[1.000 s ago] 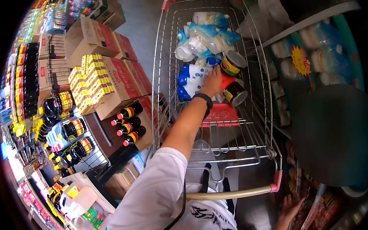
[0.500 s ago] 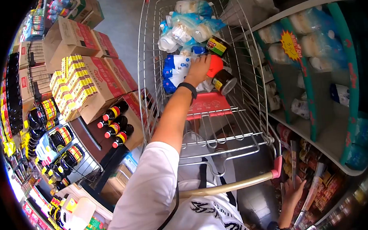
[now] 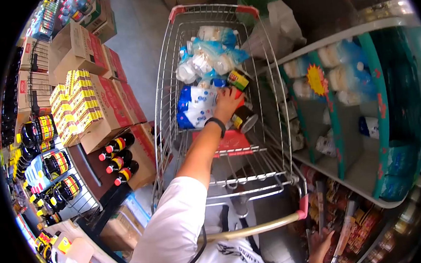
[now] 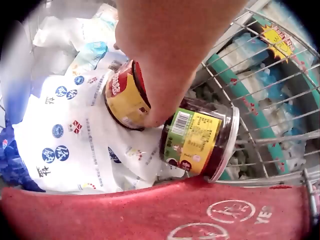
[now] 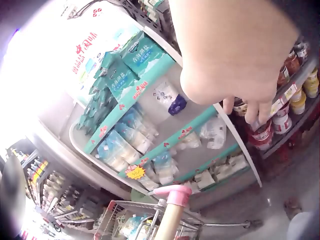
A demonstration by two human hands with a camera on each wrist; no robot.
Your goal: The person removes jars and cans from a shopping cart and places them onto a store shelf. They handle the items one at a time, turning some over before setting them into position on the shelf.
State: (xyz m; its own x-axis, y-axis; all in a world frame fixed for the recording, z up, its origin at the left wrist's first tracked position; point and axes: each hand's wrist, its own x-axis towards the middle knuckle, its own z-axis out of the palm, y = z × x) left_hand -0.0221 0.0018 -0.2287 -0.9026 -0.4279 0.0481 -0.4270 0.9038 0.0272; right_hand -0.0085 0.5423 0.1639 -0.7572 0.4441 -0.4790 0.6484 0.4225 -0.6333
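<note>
In the cart (image 3: 296, 174), my left hand (image 3: 225, 104) is over a red-topped jar (image 4: 122, 97) with a yellow label, gripping it; most of the fingers are hidden in the left wrist view. Beside it lies a tilted dark jar (image 4: 197, 140) with a clear lid, and a white-and-blue printed bag (image 3: 197, 106) is on the other side. A further yellow-and-green labelled jar (image 3: 238, 80) sits just beyond the hand. My right hand (image 5: 240, 65) hangs by the lower shelf of jars, fingers loosely extended near a red tub (image 5: 261, 137); contact cannot be told.
Bagged bottles (image 3: 206, 59) fill the cart's far end. Shelves with teal dividers (image 3: 332, 119) stand on the right. Cartons (image 3: 117, 96), yellow boxes (image 3: 81, 103) and dark bottles (image 3: 120, 158) line the left side. The cart's handle (image 3: 255, 228) is close to my body.
The head view has shifted, so the cart sits further left and lower than in the previous frame. My left hand stays at the red-topped jar; my right hand remains by the lower shelf.
</note>
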